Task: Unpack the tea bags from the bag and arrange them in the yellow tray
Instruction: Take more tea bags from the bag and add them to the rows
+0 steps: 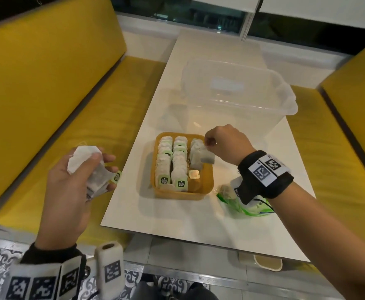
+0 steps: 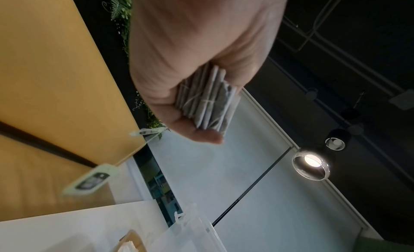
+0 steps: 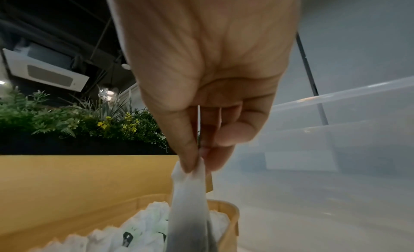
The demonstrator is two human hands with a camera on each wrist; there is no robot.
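Note:
The yellow tray [image 1: 207, 180] sits mid-table with rows of white tea bags [image 1: 165, 161] standing in its left and middle columns and a few in the right column. My right hand [image 1: 209, 142] pinches one tea bag [image 1: 207, 156] by its top over the tray's right column; the wrist view shows this tea bag [image 3: 190, 211] hanging from my fingertips [image 3: 190, 160] above the tray [image 3: 230, 220]. My left hand [image 1: 95, 169], out over the yellow bench, grips a stack of tea bags [image 1: 86, 163], also seen edge-on as a stack [image 2: 208, 100] with green tags [image 2: 89, 179] dangling. The green-and-white bag [image 1: 242, 204] lies right of the tray under my right wrist.
A clear plastic bin [image 1: 238, 94] stands just behind the tray, close to my right hand. Yellow cushioned benches [image 1: 36, 94] flank the white table [image 1: 177, 219]. A cup [image 1: 268, 264] sits below the table's near edge.

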